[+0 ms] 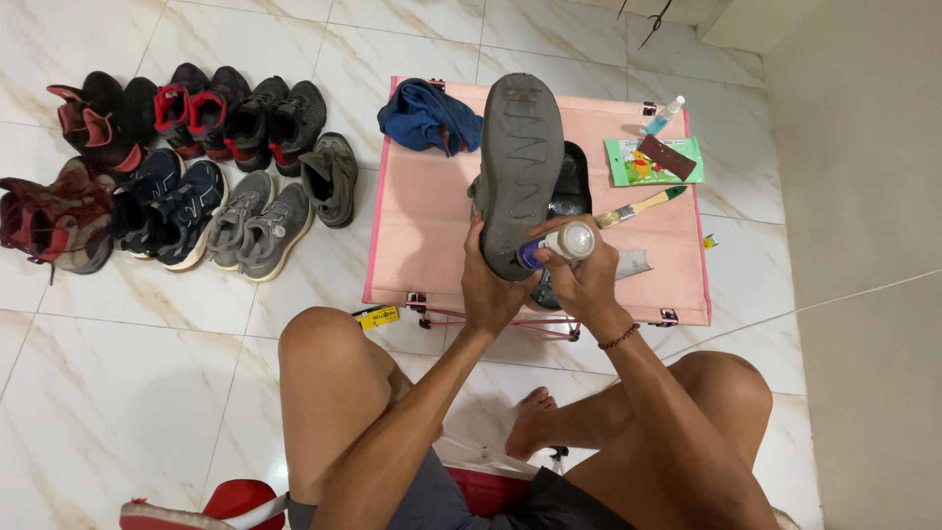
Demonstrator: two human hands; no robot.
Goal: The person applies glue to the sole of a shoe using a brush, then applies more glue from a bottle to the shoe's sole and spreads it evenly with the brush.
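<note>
My left hand (488, 285) grips the heel end of a grey shoe (520, 167), held sole up over a low pink table (422, 211). My right hand (581, 280) holds a small spray can (561, 243) with a white cap against the sole's heel. The shoe's tread faces me and its upper is hidden. Under the shoe lies a black tray or pad (574, 186), partly covered.
On the table lie a blue cloth (425, 116), a paintbrush (643, 205), a green packet (653, 162) with a brown piece on it and a small bottle (665, 114). Several pairs of shoes (186, 167) are lined up on the tiled floor to the left. A wall stands at right.
</note>
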